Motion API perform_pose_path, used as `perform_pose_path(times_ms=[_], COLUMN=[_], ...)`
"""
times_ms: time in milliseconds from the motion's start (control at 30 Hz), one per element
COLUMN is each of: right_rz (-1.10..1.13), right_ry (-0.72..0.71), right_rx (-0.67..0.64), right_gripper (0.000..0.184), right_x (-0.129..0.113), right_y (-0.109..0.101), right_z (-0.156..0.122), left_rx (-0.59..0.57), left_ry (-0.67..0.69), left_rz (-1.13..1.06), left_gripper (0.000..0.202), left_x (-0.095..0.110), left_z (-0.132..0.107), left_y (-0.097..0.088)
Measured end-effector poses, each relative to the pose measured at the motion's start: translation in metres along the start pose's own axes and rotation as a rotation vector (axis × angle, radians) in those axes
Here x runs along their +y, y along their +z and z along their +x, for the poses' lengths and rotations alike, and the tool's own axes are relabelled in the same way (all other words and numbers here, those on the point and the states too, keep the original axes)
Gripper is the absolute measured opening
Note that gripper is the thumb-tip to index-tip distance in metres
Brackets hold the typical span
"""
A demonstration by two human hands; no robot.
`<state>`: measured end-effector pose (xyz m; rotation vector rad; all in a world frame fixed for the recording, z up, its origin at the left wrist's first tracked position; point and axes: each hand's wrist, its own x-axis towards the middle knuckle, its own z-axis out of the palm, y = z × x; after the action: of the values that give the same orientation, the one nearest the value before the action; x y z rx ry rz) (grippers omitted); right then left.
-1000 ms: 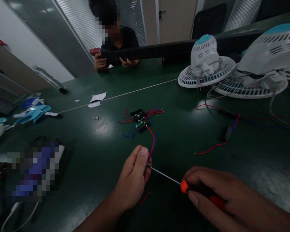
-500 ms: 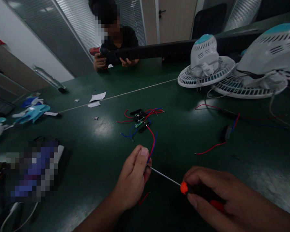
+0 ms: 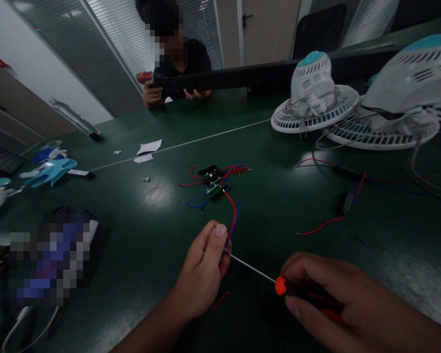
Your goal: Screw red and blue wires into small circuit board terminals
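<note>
My left hand (image 3: 202, 272) is closed in a pinch on a small part that I cannot make out; red and blue wires (image 3: 233, 215) run from it up to a small circuit board (image 3: 213, 182) on the green table (image 3: 139, 230). My right hand (image 3: 327, 299) grips the red-and-black handle of a screwdriver (image 3: 279, 285). Its thin metal shaft points left, and the tip meets the part between my left fingers.
Two white and teal fans (image 3: 314, 95) lie at the back right with loose wires (image 3: 330, 220) in front of them. Paper scraps (image 3: 149, 149) and teal fan parts (image 3: 49, 169) lie at the left. A person (image 3: 176, 63) across the table holds a red tool against a long black bar.
</note>
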<state>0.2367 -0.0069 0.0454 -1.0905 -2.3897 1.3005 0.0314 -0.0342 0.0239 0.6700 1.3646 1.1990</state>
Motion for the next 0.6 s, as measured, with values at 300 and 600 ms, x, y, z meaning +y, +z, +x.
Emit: perform_pose_path(times_ms=[300,600], right_rz=[-0.030,-0.003], right_ry=[0.041,0.068], right_rx=[0.003,-0.018], right_gripper=[0.010,0.008], right_x=[0.0016,0.0013], right_y=[-0.0001,0.0030], right_z=[-0.0005,0.0012], left_rx=[-0.005,-0.006], left_ry=[0.008,0.032], left_rz=[0.057,0.107], left_gripper=[0.041,0.041], left_x=[0.0008,0.0040], left_z=[0.0000,-0.0007], left_y=[0.0000,0.0007])
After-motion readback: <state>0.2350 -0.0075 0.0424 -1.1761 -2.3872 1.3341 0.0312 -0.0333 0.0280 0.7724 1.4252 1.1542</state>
